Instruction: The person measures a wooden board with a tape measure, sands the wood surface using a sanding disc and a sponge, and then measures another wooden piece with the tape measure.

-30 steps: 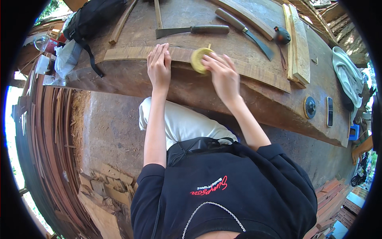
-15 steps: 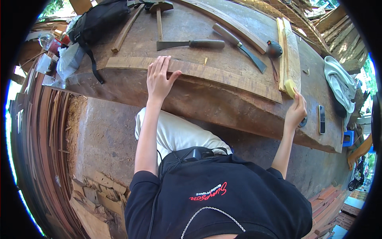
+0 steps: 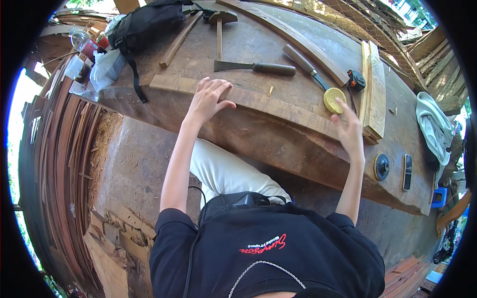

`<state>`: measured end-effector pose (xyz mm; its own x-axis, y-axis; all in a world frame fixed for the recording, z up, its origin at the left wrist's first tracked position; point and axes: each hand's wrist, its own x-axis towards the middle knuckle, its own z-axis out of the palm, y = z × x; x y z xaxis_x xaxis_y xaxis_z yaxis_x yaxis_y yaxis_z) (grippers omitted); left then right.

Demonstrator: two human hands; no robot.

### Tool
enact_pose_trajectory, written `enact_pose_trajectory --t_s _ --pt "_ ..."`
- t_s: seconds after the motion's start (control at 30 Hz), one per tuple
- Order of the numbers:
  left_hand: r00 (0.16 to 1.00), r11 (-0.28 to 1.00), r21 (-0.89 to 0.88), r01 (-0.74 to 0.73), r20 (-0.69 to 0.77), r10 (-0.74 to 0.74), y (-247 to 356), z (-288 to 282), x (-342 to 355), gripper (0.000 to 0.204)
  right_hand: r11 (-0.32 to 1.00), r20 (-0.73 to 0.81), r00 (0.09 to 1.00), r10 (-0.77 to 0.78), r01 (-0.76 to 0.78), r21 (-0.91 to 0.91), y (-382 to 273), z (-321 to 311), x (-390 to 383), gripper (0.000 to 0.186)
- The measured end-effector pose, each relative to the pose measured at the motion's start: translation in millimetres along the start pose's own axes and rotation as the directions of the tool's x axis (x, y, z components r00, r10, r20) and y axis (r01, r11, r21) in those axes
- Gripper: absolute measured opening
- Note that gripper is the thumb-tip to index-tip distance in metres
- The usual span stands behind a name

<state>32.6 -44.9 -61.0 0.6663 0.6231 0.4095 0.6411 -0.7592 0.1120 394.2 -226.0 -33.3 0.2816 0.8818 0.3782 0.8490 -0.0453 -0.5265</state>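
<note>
My left hand [image 3: 210, 102] lies on the long flat wooden strip [image 3: 278, 107] along the bench's near edge, its fingers stretched out and its thumb apart. My right hand [image 3: 351, 133] holds a round yellow disc [image 3: 334, 101], like a sanding disc, by its lower right edge. The disc is tilted with its speckled face showing, just above the strip's right end. It overlaps the blade tip of a wooden-handled chisel [image 3: 301, 58] in the view. Another long-handled blade [image 3: 273, 68] lies beyond the strip.
On the wooden bench [image 3: 238, 134] are a mallet [image 3: 219, 35], a tape measure [image 3: 356, 80], pale boards [image 3: 373, 94], a black round pad [image 3: 382, 166] and a phone [image 3: 407, 172]. A black bag [image 3: 146, 27] and plastic bags [image 3: 106, 68] stand at far left; a pale cloth [image 3: 435, 121] lies right.
My right hand has moved left and raised the yellow disc, turning its face into view. The black round pad is now uncovered. My left hand stays on the strip; the whole view has shifted slightly.
</note>
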Motion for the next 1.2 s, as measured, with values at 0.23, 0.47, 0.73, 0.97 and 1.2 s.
enact_pose_trajectory --t_s 0.23,0.47,0.73,0.97,1.2 --pt "0.984 0.998 -0.026 -0.063 -0.169 0.058 21.5 -38.2 7.2 0.061 0.966 0.235 0.945 -0.226 0.249 -0.071 -32.2 15.4 -6.9 0.063" --pt "0.758 0.983 -0.138 -0.123 -0.652 0.003 39.8 -74.9 32.7 0.023 0.906 -0.109 0.912 -0.395 0.367 -0.213 -42.1 6.3 46.5 0.049" --pt "0.894 0.846 -0.514 -0.143 -0.434 -0.113 75.9 -24.6 -25.3 0.013 0.908 0.010 0.998 -0.061 0.059 -0.415 28.9 29.2 190.5 0.061" --pt "0.931 0.785 -0.615 -0.075 -0.326 -0.166 95.1 -7.8 -18.1 0.012 0.872 0.141 0.986 0.087 -0.007 -0.490 87.5 70.5 211.3 0.069" --pt "0.945 0.747 -0.664 -0.020 -0.256 -0.202 104.4 -2.8 -17.7 0.013 0.887 -0.119 0.986 0.119 -0.160 -0.433 97.4 -3.1 206.7 0.081"
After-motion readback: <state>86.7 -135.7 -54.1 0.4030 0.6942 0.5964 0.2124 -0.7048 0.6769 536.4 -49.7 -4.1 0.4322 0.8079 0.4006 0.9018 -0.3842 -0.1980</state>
